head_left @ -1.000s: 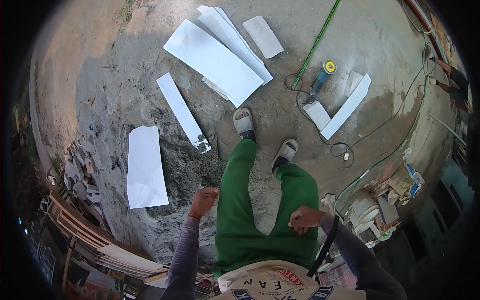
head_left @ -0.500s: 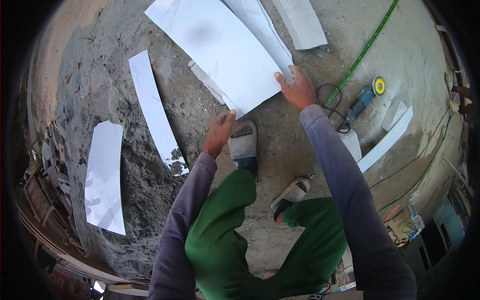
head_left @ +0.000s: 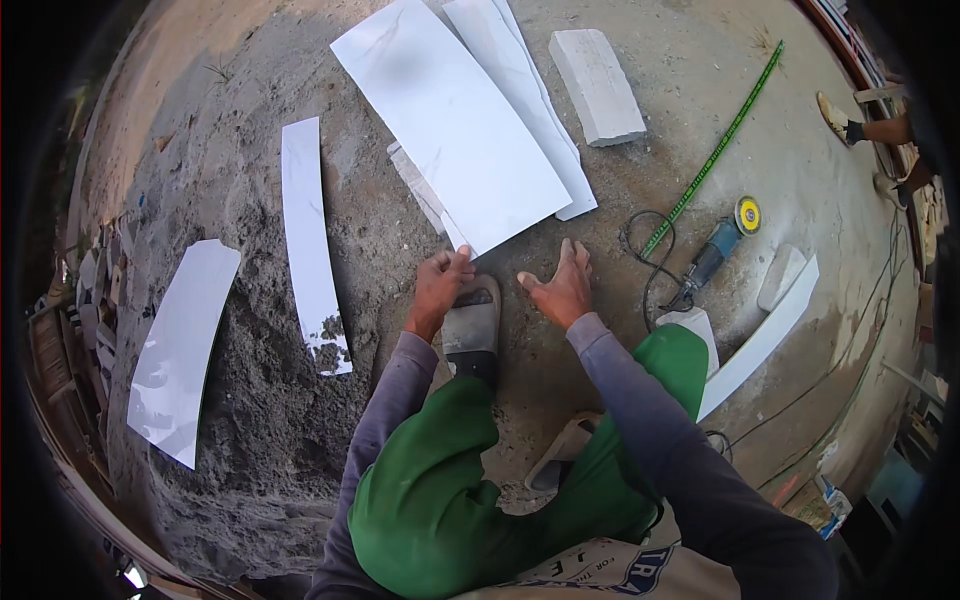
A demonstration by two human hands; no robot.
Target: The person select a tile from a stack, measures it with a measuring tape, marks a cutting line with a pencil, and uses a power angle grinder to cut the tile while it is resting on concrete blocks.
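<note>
My left hand point(head_left: 438, 288) pinches the near corner of the big white tile point(head_left: 450, 120), which lies flat on the ground ahead. My right hand point(head_left: 560, 285) hovers open, fingers spread, just off that edge. Bare concrete point(head_left: 600, 190) lies between tile and grinder point(head_left: 712, 252).

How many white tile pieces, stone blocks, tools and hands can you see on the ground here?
White tile pieces: 6, such as the big tile at the left hand
Grey stone blocks: 2, such as the stone block
Tools: 2, the angle grinder and the green ruler
Hands: 2, left hand, right hand
Total: 12
</note>
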